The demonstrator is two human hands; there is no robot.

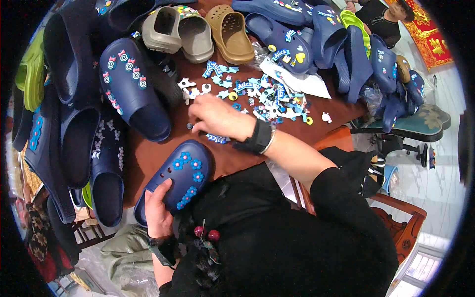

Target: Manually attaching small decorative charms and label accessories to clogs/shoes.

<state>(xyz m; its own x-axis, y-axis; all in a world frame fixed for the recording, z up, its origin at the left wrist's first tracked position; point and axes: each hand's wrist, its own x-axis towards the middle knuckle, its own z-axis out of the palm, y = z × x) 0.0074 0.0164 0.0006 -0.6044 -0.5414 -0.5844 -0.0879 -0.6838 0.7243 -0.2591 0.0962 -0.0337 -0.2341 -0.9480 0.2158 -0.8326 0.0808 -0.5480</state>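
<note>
My left hand [159, 210] grips the heel end of a navy clog [170, 171], thumb on top. Blue flower charms with pink centres line its upper, and two of its holes are bare. Above the brown tabletop, my right hand [217, 116] has its fingers curled and close together; whatever is between them is too small or hidden to make out. Beside it lies a loose pile of shoe charms [267, 94] in white, blue and yellow. A blue lettered charm [216, 139] shows just below the right hand.
A navy clog with swirl-and-bow charms [131, 84] lies left of my right hand. More navy clogs [76, 143] crowd the left side. Grey clogs [196, 42] and a brown clog [231, 37] stand at the back. Right of the table is a stool [420, 123]; another person [381, 22] is behind.
</note>
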